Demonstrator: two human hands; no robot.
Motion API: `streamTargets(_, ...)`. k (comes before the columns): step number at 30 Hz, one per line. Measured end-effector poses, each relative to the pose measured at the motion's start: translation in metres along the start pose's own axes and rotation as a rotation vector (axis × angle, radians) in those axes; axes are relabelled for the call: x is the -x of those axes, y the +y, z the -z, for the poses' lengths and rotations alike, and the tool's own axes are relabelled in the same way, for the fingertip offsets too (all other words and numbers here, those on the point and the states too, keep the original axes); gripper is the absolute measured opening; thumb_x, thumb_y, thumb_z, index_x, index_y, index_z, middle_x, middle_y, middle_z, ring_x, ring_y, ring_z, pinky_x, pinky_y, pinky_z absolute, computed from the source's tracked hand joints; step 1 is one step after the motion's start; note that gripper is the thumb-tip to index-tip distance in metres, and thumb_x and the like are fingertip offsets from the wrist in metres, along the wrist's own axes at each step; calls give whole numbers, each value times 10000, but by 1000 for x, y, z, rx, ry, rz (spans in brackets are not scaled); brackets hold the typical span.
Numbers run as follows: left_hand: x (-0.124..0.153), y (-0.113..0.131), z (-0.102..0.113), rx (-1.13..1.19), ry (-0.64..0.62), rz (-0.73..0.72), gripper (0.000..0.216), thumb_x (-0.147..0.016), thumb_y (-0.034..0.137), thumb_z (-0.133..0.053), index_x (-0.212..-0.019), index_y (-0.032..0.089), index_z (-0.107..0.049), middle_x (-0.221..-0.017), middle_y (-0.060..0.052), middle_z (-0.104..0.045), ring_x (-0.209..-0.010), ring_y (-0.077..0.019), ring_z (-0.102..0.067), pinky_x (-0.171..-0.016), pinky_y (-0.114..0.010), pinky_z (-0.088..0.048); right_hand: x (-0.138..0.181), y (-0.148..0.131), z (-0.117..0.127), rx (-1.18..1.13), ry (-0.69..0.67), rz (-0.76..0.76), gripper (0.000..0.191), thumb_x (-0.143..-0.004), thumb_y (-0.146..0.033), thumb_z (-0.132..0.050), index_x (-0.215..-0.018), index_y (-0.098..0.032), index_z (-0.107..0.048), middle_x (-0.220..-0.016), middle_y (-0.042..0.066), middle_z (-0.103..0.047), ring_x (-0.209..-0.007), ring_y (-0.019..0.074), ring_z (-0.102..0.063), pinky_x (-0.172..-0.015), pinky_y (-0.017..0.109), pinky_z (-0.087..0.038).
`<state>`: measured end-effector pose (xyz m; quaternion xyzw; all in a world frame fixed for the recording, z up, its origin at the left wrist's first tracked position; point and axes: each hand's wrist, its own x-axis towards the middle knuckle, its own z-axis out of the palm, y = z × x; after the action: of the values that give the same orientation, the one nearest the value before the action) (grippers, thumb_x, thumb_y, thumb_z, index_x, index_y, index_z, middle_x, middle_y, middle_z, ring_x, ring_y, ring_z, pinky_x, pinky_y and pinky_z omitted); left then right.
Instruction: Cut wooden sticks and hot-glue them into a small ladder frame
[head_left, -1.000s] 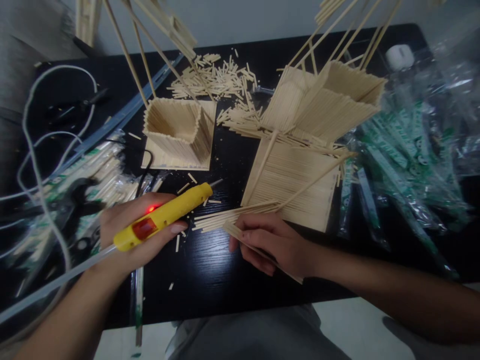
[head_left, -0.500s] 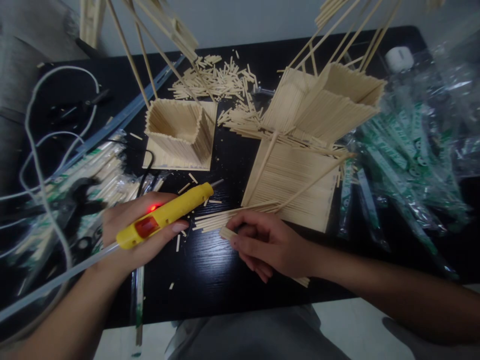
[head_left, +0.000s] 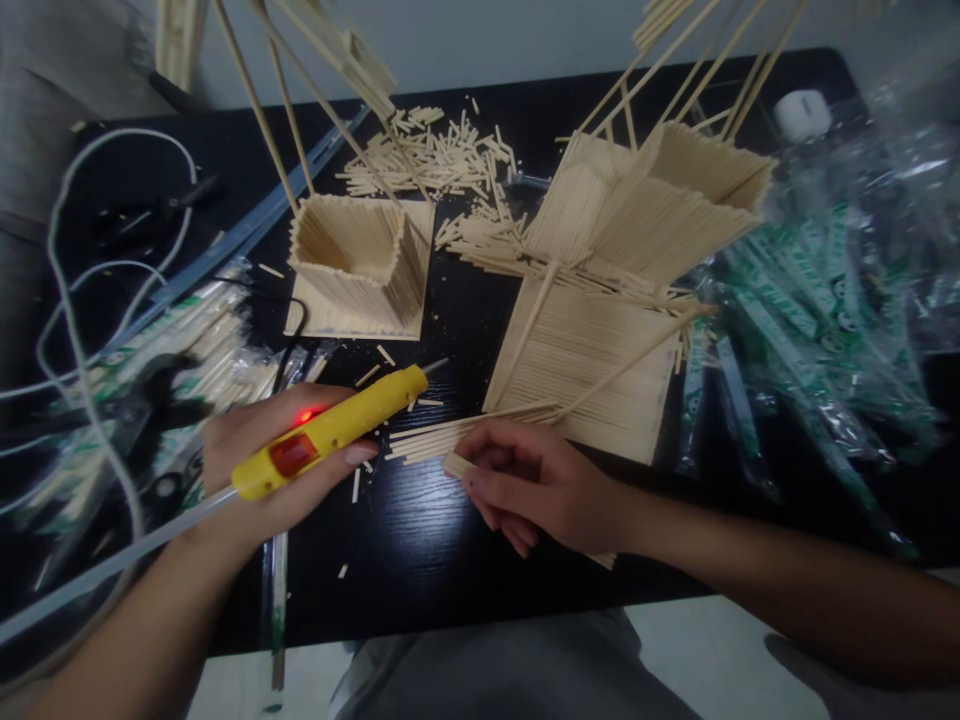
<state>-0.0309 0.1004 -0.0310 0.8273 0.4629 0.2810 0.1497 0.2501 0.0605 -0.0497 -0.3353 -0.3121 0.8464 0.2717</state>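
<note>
My left hand (head_left: 300, 450) is wrapped round a yellow hot glue gun (head_left: 330, 430) with a long glue stick (head_left: 120, 560) out of its back. A red light glows on the gun, and its metal nozzle points up and right. Lower in the middle, my right hand (head_left: 536, 485) pinches a narrow strip of thin wooden sticks (head_left: 456, 465). My palm hides most of that strip; its other end shows under my wrist. Just behind my right fingers lie loose sticks (head_left: 427, 440), touching a flat stick panel (head_left: 592, 350). The nozzle is apart from the strip.
A box of sticks (head_left: 360, 290) on a square base stands at the back left, a second stick box (head_left: 675, 210) at the back right. Cut stick pieces (head_left: 435, 160) are heaped between them. Plastic wrappers (head_left: 810, 290) lie right; white cable (head_left: 56, 240) and packaged sticks (head_left: 202, 340) left.
My right hand has turned very slightly, and less of the strip's end shows under my wrist. My left hand and the glue gun have stayed in place.
</note>
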Motion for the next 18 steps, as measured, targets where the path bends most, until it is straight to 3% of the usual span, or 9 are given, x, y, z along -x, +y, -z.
streamTargets(10,-3,1,0,-16,17,-59,233,-965,502,-676,-1009,280,-732,-837,46,-779,-600,-111,-695,-526,-230,-518,-1,-4,-3,-6,-10,12,222,-991,-362,-694,-932,-181,-580,-595,-87,-596,-391,36,-458,-383,128,-417)
streamTargets(18,-4,3,0,39,20,9,190,-884,488,-763,-973,320,-775,-797,36,-788,-547,-135,-692,-497,-259,-519,-1,1,-2,7,9,13,300,-891,-413,-827,-879,-166,-657,-677,-45,-664,-444,56,-559,-432,170,-519)
